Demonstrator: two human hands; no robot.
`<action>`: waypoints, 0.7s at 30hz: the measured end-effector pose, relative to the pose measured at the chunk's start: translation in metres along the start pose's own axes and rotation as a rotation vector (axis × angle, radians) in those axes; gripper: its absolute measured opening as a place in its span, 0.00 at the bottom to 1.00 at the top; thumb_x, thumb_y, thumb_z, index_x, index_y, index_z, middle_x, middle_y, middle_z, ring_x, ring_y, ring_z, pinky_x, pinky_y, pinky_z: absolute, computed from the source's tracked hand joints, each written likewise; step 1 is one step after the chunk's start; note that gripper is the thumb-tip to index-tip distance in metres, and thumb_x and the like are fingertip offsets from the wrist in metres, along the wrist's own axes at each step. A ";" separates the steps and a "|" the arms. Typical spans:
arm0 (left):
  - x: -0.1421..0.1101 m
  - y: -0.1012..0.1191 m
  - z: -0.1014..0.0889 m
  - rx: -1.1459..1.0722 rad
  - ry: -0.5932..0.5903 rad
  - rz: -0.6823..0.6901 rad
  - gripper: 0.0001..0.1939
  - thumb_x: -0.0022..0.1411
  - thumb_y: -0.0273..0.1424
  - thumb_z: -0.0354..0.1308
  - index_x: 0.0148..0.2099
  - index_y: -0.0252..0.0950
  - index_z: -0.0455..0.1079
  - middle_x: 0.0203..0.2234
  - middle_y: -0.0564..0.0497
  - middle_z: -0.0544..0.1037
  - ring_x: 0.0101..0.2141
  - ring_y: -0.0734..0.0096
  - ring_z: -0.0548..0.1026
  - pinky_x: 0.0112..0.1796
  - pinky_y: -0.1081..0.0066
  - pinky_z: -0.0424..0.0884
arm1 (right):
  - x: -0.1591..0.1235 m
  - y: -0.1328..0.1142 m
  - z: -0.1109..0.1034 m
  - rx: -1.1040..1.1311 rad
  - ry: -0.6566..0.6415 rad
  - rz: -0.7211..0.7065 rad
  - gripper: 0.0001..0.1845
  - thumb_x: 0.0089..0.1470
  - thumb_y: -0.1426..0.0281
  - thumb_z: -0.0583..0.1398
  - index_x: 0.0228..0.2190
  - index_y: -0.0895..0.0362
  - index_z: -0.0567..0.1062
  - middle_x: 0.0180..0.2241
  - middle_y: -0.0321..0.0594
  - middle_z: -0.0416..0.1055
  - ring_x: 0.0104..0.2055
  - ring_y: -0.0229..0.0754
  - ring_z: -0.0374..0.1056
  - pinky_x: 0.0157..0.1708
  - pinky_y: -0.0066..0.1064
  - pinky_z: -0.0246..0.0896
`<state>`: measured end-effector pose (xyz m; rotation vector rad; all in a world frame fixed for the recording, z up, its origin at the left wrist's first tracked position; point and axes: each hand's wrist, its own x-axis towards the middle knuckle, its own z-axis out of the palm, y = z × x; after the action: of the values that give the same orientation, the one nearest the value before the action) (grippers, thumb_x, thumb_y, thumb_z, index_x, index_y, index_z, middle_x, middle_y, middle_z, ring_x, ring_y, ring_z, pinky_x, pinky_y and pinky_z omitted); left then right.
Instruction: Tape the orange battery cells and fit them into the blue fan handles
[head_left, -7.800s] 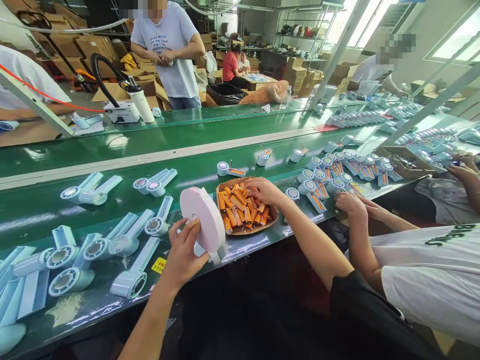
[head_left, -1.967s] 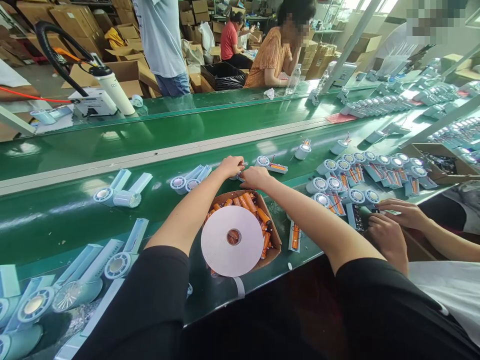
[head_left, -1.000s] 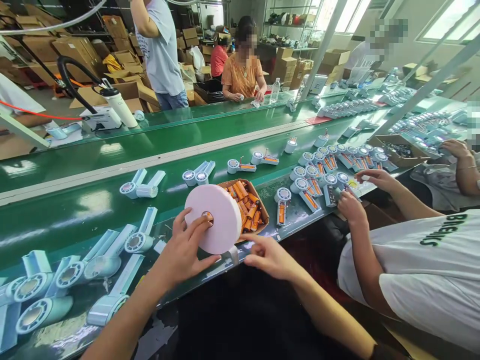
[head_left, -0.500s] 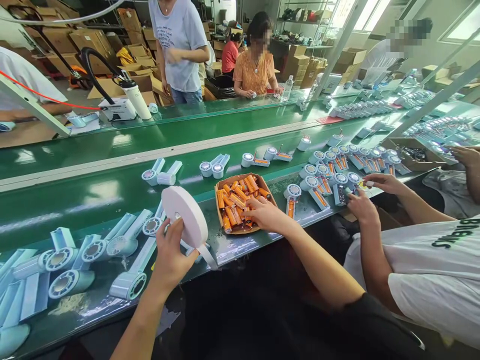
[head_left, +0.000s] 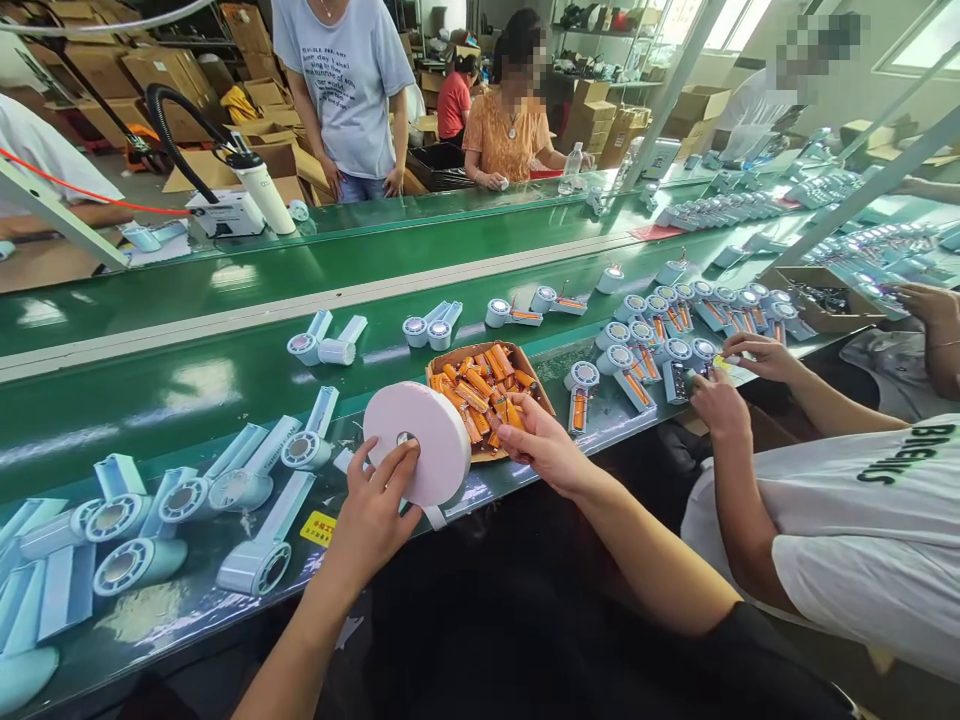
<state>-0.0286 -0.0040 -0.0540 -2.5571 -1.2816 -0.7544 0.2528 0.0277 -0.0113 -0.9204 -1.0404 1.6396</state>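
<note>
My left hand (head_left: 379, 510) grips a large roll of white tape (head_left: 442, 440), with fingertips at its core and the flat side turned toward me. A short loose end of tape hangs from its lower edge. Behind the roll, a cardboard tray (head_left: 543, 392) full of orange battery cells is partly hidden. At the tray's near right edge, my right hand (head_left: 551, 445) has thumb and fingers closed around an orange battery cell (head_left: 508, 412), partly covered by the fingers. Pale blue fan housings (head_left: 259, 545) lie left of my left hand.
Housings fitted with orange cells (head_left: 634, 390) cluster to the right, where a co-worker's hands (head_left: 720, 405) handle one. A box of dark parts (head_left: 825, 300) stands beyond. A green conveyor belt (head_left: 187, 370) runs across. A yellow label (head_left: 319, 528) is on the bench.
The tape roll has moved right and turned its flat face toward me. My right hand has drawn back slightly from among the cells to the tray's edge, bringing a battery cell.
</note>
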 end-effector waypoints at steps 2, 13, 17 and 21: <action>0.002 0.003 -0.002 0.019 -0.013 0.007 0.33 0.58 0.21 0.63 0.66 0.31 0.66 0.56 0.37 0.79 0.63 0.33 0.63 0.56 0.42 0.75 | 0.000 -0.004 -0.005 -0.222 -0.005 -0.113 0.21 0.55 0.56 0.72 0.45 0.51 0.76 0.36 0.34 0.75 0.32 0.37 0.69 0.31 0.28 0.68; 0.009 0.006 -0.012 0.155 -0.033 0.080 0.31 0.62 0.19 0.62 0.67 0.38 0.73 0.59 0.46 0.80 0.62 0.41 0.66 0.60 0.48 0.70 | -0.002 -0.028 -0.006 -0.851 0.059 -0.165 0.14 0.60 0.58 0.65 0.34 0.56 0.83 0.29 0.36 0.79 0.32 0.42 0.73 0.35 0.32 0.68; 0.015 0.002 -0.016 0.202 -0.028 0.086 0.31 0.65 0.20 0.61 0.68 0.44 0.73 0.57 0.49 0.82 0.56 0.48 0.70 0.61 0.47 0.67 | 0.011 -0.024 -0.014 -0.588 -0.074 -0.017 0.12 0.51 0.62 0.71 0.36 0.54 0.81 0.32 0.37 0.82 0.39 0.47 0.79 0.41 0.35 0.75; 0.022 0.013 -0.015 0.226 0.043 0.006 0.29 0.67 0.25 0.63 0.68 0.46 0.72 0.53 0.47 0.83 0.52 0.50 0.70 0.67 0.40 0.52 | 0.016 0.006 0.001 -0.125 0.149 -0.108 0.25 0.43 0.61 0.77 0.42 0.52 0.78 0.37 0.39 0.85 0.42 0.48 0.81 0.48 0.41 0.79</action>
<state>-0.0129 -0.0020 -0.0296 -2.3522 -1.2663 -0.6200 0.2453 0.0421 -0.0181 -1.0338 -1.0795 1.4084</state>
